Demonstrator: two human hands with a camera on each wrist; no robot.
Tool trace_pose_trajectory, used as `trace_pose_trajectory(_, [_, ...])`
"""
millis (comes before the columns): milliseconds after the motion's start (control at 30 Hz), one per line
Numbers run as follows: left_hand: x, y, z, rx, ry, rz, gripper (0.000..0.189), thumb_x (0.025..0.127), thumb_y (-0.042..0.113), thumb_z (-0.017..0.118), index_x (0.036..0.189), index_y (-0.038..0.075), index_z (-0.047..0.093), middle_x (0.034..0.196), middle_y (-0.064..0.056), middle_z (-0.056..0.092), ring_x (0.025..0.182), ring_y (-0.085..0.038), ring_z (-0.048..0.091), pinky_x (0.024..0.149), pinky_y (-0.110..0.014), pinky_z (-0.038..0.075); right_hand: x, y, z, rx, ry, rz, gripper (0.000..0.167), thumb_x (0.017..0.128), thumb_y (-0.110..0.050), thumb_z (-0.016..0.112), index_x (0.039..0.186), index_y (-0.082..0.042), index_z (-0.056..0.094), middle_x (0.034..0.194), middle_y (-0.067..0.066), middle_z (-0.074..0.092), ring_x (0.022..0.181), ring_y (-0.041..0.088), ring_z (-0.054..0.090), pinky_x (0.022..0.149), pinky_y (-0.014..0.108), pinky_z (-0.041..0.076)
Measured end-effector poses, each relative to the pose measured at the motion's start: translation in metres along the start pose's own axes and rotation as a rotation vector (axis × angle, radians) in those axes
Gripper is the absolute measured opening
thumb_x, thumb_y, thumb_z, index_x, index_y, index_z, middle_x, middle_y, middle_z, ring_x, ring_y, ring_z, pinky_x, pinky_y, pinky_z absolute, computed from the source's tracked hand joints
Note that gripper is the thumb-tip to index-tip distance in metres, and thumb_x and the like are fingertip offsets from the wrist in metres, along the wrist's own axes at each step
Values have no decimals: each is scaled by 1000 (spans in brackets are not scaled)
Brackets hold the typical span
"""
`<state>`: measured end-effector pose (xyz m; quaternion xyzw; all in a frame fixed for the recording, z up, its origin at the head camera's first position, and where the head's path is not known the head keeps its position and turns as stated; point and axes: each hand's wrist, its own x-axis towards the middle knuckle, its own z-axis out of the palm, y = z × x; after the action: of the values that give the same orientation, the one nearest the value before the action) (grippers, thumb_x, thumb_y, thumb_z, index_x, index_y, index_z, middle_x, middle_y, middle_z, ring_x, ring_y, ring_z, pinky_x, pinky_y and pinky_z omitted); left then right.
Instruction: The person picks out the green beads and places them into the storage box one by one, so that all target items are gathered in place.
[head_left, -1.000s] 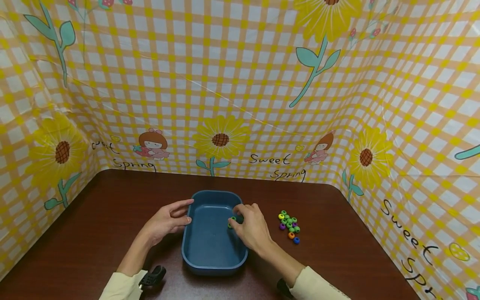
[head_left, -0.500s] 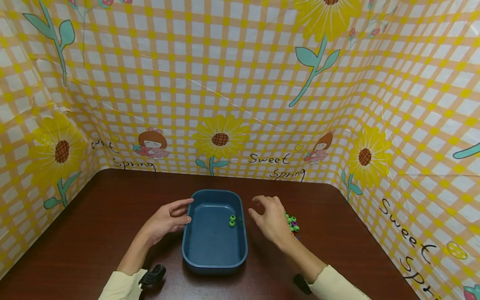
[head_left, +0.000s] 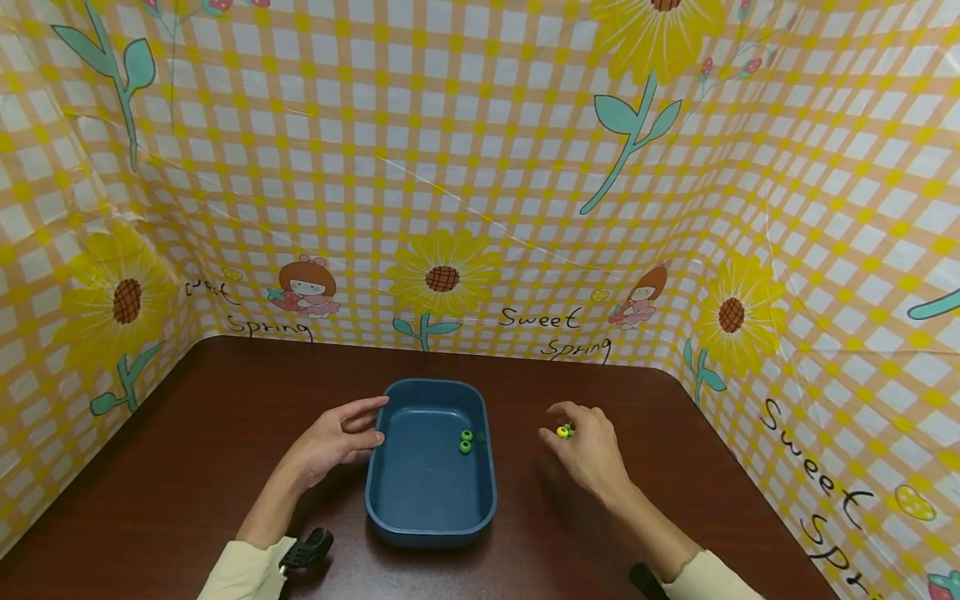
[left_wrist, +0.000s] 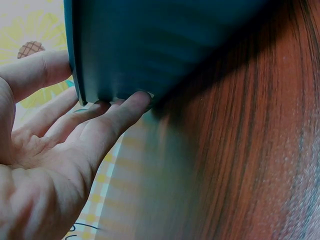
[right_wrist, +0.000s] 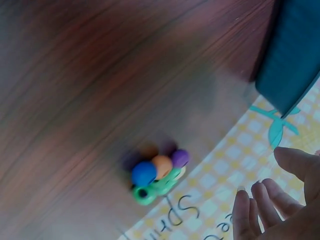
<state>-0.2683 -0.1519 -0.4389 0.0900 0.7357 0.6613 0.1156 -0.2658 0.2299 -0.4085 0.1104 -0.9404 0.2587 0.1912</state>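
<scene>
A blue rectangular tray (head_left: 431, 532) stands on the table, with two green beads (head_left: 466, 447) inside near its right wall. Along the tray's left side, my left hand (head_left: 333, 442) rests its extended fingertips against the rim and outer wall. To the right of the tray, my right hand (head_left: 592, 454) hovers by the bead pile, fingers loosely bent and apart, holding nothing. A yellow bead (head_left: 562, 432) shows between its thumb and index finger; most of the pile is hidden behind it. The right wrist view shows a blue bead (right_wrist: 143, 173), an orange bead (right_wrist: 162, 166), a purple bead (right_wrist: 180, 158) and green beads (right_wrist: 144, 195).
The dark brown wooden table (head_left: 247, 400) is enclosed at the back and sides by a yellow checked cloth (head_left: 480, 192) with sunflowers. Black bands (head_left: 307, 550) sit at the cuffs of the light sleeves.
My right hand has let go of a green bead in the tray, leaving two there, and moved right to the bead pile. The left hand has stayed at the tray's side.
</scene>
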Motion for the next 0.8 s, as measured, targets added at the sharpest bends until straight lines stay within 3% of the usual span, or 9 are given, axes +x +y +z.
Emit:
trace_pose_trajectory(267, [1, 0, 0, -7, -2, -3, 61, 98, 8, 66, 155, 8, 42, 157, -26, 40, 135, -40, 54, 96, -48, 57, -5, 23, -14, -30, -10, 27, 23, 83, -16, 80, 105, -9, 74, 98, 12, 77, 84, 29, 58, 71, 36, 43])
trace_pose_trajectory(500, [1, 0, -1, -10, 3, -7, 60, 98, 8, 65, 154, 9, 43, 157, -25, 41, 135, -40, 54, 95, -46, 58, -8, 39, -20, -43, -13, 53, 22, 84, -12, 80, 104, -7, 75, 77, 5, 72, 69, 17, 52, 63, 31, 39])
trace_pose_trajectory(667, [1, 0, 0, -3, -1, -2, 61, 98, 9, 66, 154, 9, 43, 157, -25, 41, 134, -40, 55, 96, -48, 57, -11, 48, -22, -10, -40, 104, 22, 85, -9, 78, 106, -3, 74, 88, 11, 76, 58, 12, 56, 59, 31, 45])
trace_pose_trajectory(800, [1, 1, -1, -8, -3, -2, 61, 98, 8, 65, 155, 8, 42, 158, -25, 40, 135, -40, 54, 96, -47, 57, -12, 53, -21, -9, -62, 161, 23, 86, -10, 76, 108, -3, 74, 92, 12, 76, 60, 13, 58, 60, 31, 46])
